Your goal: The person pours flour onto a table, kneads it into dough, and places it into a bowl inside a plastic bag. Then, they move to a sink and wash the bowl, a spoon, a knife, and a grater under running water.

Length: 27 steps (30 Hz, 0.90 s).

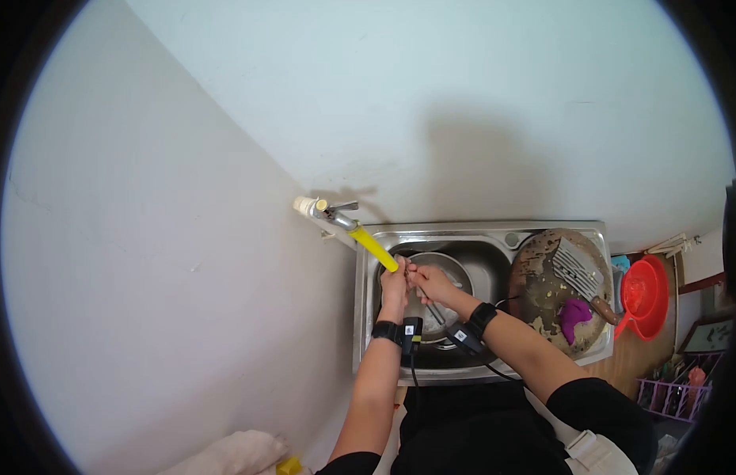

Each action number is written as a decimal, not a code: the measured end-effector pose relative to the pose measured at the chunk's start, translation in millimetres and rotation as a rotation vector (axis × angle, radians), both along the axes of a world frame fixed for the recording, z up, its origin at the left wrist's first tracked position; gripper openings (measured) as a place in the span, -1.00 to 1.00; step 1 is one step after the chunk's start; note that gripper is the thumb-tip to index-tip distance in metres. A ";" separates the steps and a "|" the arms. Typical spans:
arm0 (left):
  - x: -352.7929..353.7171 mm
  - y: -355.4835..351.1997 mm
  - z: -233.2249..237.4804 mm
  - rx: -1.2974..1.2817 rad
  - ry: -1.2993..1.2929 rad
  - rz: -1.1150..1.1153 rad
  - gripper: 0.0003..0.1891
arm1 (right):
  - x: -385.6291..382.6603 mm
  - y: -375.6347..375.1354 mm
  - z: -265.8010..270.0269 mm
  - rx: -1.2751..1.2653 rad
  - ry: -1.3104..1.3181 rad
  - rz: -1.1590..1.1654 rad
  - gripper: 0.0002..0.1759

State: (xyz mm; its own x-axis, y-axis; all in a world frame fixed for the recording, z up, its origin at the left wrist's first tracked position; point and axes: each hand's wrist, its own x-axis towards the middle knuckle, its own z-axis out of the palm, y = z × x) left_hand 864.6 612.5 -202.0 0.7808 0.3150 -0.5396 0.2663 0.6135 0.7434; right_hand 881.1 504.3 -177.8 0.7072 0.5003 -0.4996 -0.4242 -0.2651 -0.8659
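Observation:
Both of my hands are together over the left basin of a steel sink (483, 230), right below the end of a yellow hose (373, 248) fitted on the tap (336, 214). My left hand (395, 283) is closed near the hose's mouth; what it holds is too small to make out. Touching it, my right hand (433, 285) has its fingers closed round the upper end of a thin metal utensil (436, 313), which slants down into a round metal pan (460, 271). The pan sits in the basin.
A worn round board (534, 301) covers the sink's right side, with a slotted spatula (578, 269) and a purple cloth (574, 319) on it. Farther right are a red plastic scoop (657, 297) and a purple basket (675, 400). A wall rises at the left.

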 end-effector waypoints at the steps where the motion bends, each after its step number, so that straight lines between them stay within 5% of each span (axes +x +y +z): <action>1: 5.9 -1.0 -2.9 -0.003 -0.006 -0.007 -0.79 | -1.5 -7.6 0.9 -0.011 -0.028 0.053 -0.76; 2: 12.7 1.1 -10.5 -0.033 0.008 -0.031 -0.79 | -3.3 -16.3 -6.1 -0.011 -0.034 0.046 -0.76; 4: 23.0 0.7 -21.6 -0.091 0.029 -0.058 -0.77 | -5.1 -33.3 -28.5 -0.219 -0.740 0.040 -0.77; 5: 25.6 -2.1 -22.1 -0.092 0.026 -0.063 -0.77 | -2.6 -38.2 -28.2 -0.221 -0.744 0.035 -0.77; 11: 7.2 13.3 -16.3 0.058 0.088 -0.275 -0.77 | 16.2 -23.2 -34.8 -0.188 -0.542 0.007 -0.76; 14: -3.8 13.3 -12.9 0.211 0.068 -0.127 -0.74 | 11.3 13.4 -32.4 0.167 -0.441 -0.081 -0.77; 16: -15.6 26.6 -15.5 -0.005 0.017 -0.108 -0.76 | 10.7 28.9 -21.0 0.142 -0.043 0.059 -0.80; 18: -25.6 33.0 0.0 -0.318 -0.071 -0.023 -0.78 | 17.7 41.3 -25.3 0.161 -0.041 0.092 -0.83; 21: -37.7 37.1 4.2 -0.221 -0.004 0.009 -0.78 | 29.8 58.3 -29.2 0.189 -0.044 0.143 -0.88; 25: -46.1 45.5 -12.5 -0.020 -0.023 -0.034 -0.73 | 27.8 67.1 -29.3 -0.085 -0.475 0.147 -0.83; 27: -44.8 45.6 -21.2 -0.073 -0.005 -0.021 -0.78 | 17.3 63.3 -24.4 0.504 0.238 -0.147 -0.82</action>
State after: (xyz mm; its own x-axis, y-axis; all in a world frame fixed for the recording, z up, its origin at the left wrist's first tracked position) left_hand 819.9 658.1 -223.3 0.7898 0.2582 -0.5564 0.2760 0.6605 0.6983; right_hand 898.4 567.6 -202.2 0.6842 0.6230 -0.3791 -0.6243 0.2318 -0.7460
